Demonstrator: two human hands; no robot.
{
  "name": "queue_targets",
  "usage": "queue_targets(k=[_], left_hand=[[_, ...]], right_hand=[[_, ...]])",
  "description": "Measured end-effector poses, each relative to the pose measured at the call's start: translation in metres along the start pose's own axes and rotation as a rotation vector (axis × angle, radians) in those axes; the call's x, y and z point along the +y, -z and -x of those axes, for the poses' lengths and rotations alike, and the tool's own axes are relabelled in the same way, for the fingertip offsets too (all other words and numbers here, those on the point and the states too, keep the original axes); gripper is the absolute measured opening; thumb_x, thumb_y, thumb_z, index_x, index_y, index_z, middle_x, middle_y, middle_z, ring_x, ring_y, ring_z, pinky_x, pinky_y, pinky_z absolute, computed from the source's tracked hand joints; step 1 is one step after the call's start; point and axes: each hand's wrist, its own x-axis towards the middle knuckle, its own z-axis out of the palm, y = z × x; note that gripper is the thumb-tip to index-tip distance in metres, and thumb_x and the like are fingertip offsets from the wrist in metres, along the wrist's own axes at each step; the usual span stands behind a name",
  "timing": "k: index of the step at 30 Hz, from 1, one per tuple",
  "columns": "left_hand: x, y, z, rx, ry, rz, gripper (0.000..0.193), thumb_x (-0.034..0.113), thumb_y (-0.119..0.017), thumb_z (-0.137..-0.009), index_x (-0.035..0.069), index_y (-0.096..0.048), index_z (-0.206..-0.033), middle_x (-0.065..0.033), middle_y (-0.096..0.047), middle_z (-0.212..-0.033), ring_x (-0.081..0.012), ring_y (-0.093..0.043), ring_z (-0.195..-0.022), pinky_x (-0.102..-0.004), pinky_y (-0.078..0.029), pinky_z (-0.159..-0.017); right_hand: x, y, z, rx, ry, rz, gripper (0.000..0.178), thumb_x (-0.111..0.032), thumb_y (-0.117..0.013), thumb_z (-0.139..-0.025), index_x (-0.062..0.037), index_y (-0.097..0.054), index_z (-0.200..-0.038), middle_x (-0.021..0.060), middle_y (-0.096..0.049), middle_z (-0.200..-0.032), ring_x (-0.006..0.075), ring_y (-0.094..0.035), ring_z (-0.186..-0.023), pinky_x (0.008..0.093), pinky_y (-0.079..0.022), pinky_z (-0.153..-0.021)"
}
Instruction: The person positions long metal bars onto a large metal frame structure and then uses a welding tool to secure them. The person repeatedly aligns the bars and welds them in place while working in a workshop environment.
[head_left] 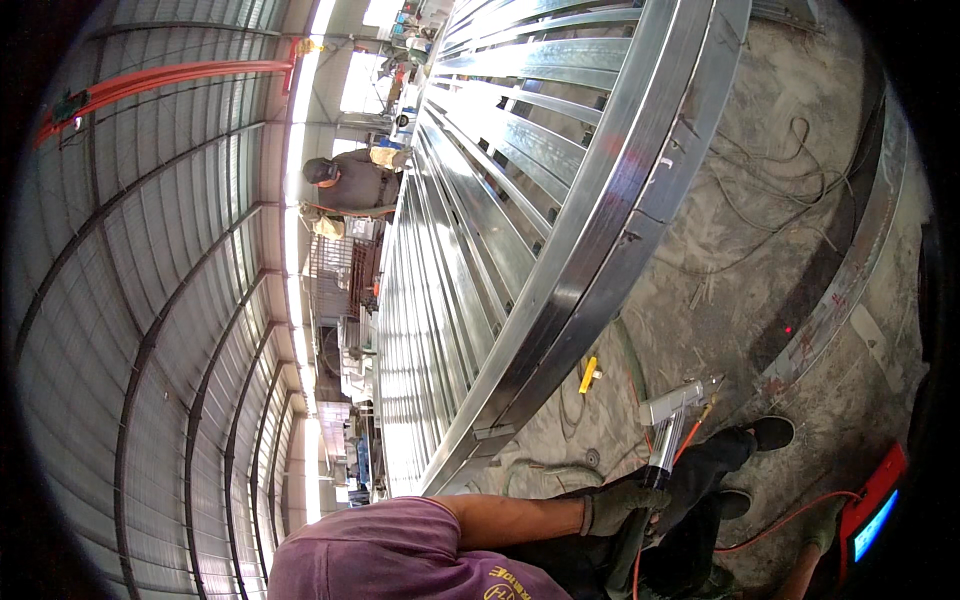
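My left hand (618,508), in a dark work glove, is closed around the dark grip of a handheld laser welding gun (668,420). The gun has a silver body and a narrow tip, with an orange-red cable running beside it. It stands out over the concrete floor beyond my dark trouser legs. At the lower right my gloved right hand (822,528) is beside a red device (872,515) with a lit blue screen. Its fingers are too small and partly hidden to read, so I cannot tell whether it touches the device.
A long frame of shiny metal tubes (600,240) spans the middle. Loose cable (800,190) and a yellow object (588,375) lie on the floor, with a small red light dot beyond. A curved metal strip (850,270) lies at right. Another person (352,185) stands beyond the frame.
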Motion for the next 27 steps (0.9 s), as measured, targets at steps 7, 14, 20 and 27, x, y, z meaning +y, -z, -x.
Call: queue_targets(k=[7, 14, 20, 27], left_hand=[[-0.002, -0.005, 0.003, 0.072, -0.007, 0.020, 0.027, 0.034, -0.074, -0.096, 0.011, -0.062, -0.088, -0.0038, -0.060, -0.077, -0.0206, -0.061, -0.069, -0.0392, -0.054, -0.067], [-0.010, -0.006, 0.007, 0.105, -0.022, -0.023, 0.025, 0.033, -0.076, -0.095, 0.012, -0.063, -0.091, -0.0035, -0.061, -0.077, -0.0195, -0.061, -0.070, -0.0375, -0.053, -0.068], [-0.004, -0.006, 0.004, 0.089, -0.016, -0.048, 0.025, 0.033, -0.076, -0.094, 0.012, -0.064, -0.092, -0.0033, -0.062, -0.078, -0.0189, -0.061, -0.070, -0.0372, -0.052, -0.068], [-0.006, -0.006, 0.006, 0.111, -0.001, -0.044, 0.024, 0.033, -0.076, -0.095, 0.012, -0.065, -0.090, -0.0029, -0.063, -0.076, -0.0191, -0.061, -0.068, -0.0371, -0.052, -0.067]], right_hand=[[-0.007, -0.034, 0.003, -0.025, -0.555, -1.847, 0.071, -0.041, -0.046, -0.108, -0.0215, -0.016, -0.169, 0.0177, -0.047, -0.161, 0.0350, -0.051, -0.143, 0.0435, -0.039, -0.117], [0.071, 0.045, 0.040, -0.345, -0.655, -2.082, 0.079, -0.067, -0.034, -0.105, -0.0170, -0.032, -0.165, 0.0200, -0.057, -0.152, 0.0336, -0.055, -0.140, 0.0413, -0.038, -0.117], [0.056, 0.021, 0.037, -0.179, -0.719, -2.456, 0.102, -0.086, -0.023, -0.096, -0.0089, -0.049, -0.156, 0.0199, -0.063, -0.146, 0.0328, -0.059, -0.136, 0.0418, -0.039, -0.116], [0.054, 0.024, 0.040, -0.244, -0.741, -2.479, 0.101, -0.086, -0.024, -0.096, -0.0090, -0.050, -0.156, 0.0195, -0.063, -0.146, 0.0337, -0.060, -0.134, 0.0422, -0.039, -0.115]])
